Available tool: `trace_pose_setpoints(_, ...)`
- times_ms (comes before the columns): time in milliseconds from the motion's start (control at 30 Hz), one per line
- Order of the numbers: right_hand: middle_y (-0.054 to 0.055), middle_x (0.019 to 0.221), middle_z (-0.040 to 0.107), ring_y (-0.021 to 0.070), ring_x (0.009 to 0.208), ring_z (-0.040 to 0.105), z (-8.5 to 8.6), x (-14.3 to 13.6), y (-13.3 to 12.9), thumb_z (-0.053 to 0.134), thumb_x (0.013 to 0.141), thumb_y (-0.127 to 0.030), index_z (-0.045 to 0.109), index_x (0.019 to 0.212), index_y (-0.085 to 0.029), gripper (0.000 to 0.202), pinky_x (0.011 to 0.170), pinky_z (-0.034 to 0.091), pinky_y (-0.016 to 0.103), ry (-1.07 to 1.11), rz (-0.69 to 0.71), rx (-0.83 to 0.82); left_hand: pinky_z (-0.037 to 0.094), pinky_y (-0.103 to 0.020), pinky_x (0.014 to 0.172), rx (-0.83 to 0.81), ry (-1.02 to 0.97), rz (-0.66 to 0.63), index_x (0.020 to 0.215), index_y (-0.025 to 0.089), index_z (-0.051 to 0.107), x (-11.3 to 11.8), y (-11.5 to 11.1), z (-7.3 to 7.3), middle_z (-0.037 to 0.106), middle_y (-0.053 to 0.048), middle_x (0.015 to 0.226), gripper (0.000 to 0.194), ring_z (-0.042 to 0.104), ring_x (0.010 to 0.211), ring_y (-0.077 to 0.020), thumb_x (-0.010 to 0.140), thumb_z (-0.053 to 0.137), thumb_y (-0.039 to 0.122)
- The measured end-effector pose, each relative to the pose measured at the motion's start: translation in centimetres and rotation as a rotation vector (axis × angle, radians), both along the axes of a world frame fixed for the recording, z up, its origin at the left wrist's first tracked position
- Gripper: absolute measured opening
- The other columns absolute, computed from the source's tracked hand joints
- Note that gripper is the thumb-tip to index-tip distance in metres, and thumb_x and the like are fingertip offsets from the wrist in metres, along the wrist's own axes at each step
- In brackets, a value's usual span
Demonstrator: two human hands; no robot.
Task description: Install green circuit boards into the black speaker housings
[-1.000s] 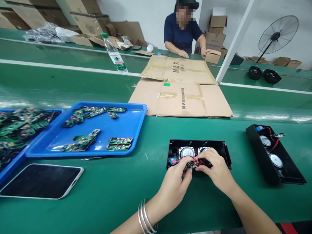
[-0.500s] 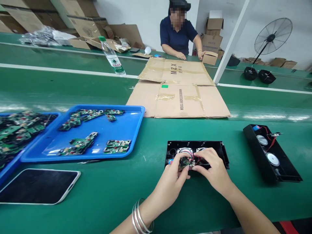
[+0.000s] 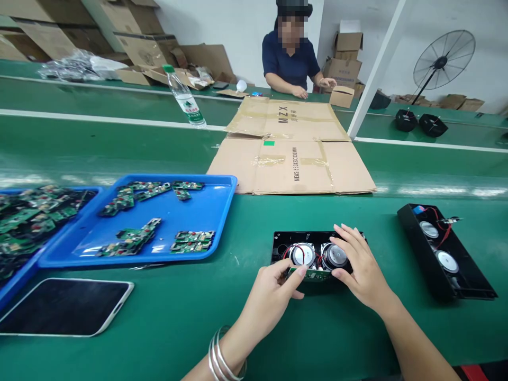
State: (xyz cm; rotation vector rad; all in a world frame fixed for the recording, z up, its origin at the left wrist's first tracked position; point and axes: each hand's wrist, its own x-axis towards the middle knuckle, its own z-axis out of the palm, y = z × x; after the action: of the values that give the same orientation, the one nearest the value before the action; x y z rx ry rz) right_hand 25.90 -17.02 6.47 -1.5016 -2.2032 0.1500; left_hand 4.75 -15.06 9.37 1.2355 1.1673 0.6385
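Observation:
A black speaker case (image 3: 280, 239) lies in front of me with its inside facing up, showing two round silver speakers (image 3: 304, 255) and red wires. My left hand (image 3: 273, 288) pinches the left end of a green circuit board (image 3: 317, 274) at the near edge of the case. Part of the board is behind my fingers. Across the right end of the case, my right hand (image 3: 363, 267) grips it, fingertips toward the far wall and thumb near the board's right end.
To the right stands a second black speaker case (image 3: 426, 259) with wires and a board. Blue trays (image 3: 226, 211) of circuit boards and a phone (image 3: 67, 307) lie left. Flattened cardboard (image 3: 313, 169) and a water bottle (image 3: 186, 100) are ahead; a co-worker (image 3: 291, 63) is across the bench.
The circuit board has gone from above the speakers down to the near edge of the case. My right hand has left the wires and spread over the case's right end.

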Motion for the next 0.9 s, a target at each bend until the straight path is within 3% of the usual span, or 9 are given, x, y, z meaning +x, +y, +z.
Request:
trace_pose_setpoints(100,0.013,0.144,0.025,0.0314,0.133,0.018,0.3,-0.1,0.0,0.04,0.083,-0.061,0.037,0.131,-0.018,0.065,0.105,0.019,0.058,-0.105,0.037,-0.035,0.053,-0.025,0.049,-0.014,0.016,0.016,0.067,0.013,0.057,-0.1,-0.1,-0.3,0.056,-0.001,0.062,0.036,0.064,0.055,-0.0175,0.08,0.049,0.045)
trace_pose_setpoints(267,0.015,0.146,0.016,0.0358,0.133,0.014,0.3,-0.4,0.1,0.057,0.07,-0.064,0.035,0.133,-0.019,0.08,0.101,0.016,0.065,-0.247,0.07,-0.066,0.056,-0.029,0.056,-0.058,-0.05,0.022,0.083,0.011,0.062,-0.2,0.0,-0.5,0.063,-0.006,0.076,0.044,0.065,0.063,-0.0193,0.082,0.043,0.05)
trace_pose_setpoints(467,0.015,0.143,0.024,0.0358,0.131,0.02,0.3,-0.7,0.1,0.07,0.067,-0.043,0.04,0.13,-0.021,0.074,0.101,0.011,0.067,-0.328,0.049,-0.075,0.057,-0.03,0.057,-0.039,-0.056,0.033,0.086,0.01,0.063,-0.3,0.0,-0.6,0.063,-0.006,0.075,0.047,0.064,0.061,-0.0189,0.085,0.038,0.05)
trace_pose_setpoints(600,0.014,0.139,0.032,0.0328,0.129,0.025,0.7,-1.1,0.0,0.073,0.064,-0.04,0.043,0.126,-0.02,0.072,0.104,0.011,0.063,-0.295,-0.007,-0.095,0.058,-0.032,0.059,-0.061,-0.101,-0.028,0.086,0.014,0.06,-0.4,-0.1,-0.6,0.065,-0.008,0.091,0.04,0.065,0.082,-0.0251,0.083,0.044,0.051)
trace_pose_setpoints(733,0.013,0.13,0.041,0.0318,0.122,0.034,1.5,-1.4,-0.2,0.074,0.059,-0.047,0.046,0.117,-0.022,0.069,0.101,0.012,0.064,-0.214,-0.11,-0.12,0.058,-0.034,0.062,-0.022,-0.109,0.031,0.103,0.019,0.055,-0.7,-0.4,-0.2,0.066,-0.008,0.095,0.04,0.064,0.089,-0.0263,0.079,0.05,0.051)
trace_pose_setpoints(833,0.013,0.123,0.045,0.0322,0.116,0.038,1.6,-0.6,-0.3,0.073,0.058,-0.051,0.048,0.114,-0.022,0.068,0.099,0.015,0.064,-0.177,-0.277,-0.144,0.056,-0.034,0.069,0.071,-0.085,0.105,0.106,0.021,0.054,-1.4,-0.2,0.0,0.064,-0.009,0.105,0.039,0.062,0.093,-0.0267,0.08,0.049,0.049)
trace_pose_setpoints(900,0.014,0.12,0.045,0.0329,0.113,0.039,1.4,0.5,-0.2,0.072,0.059,-0.053,0.049,0.113,-0.021,0.067,0.098,0.018,0.063,-0.185,-0.42,-0.153,0.054,-0.035,0.075,0.094,-0.042,0.038,0.102,0.021,0.057,-1.9,0.2,-0.5,0.064,-0.009,0.106,0.037,0.061,0.097,-0.0276,0.08,0.049,0.05)
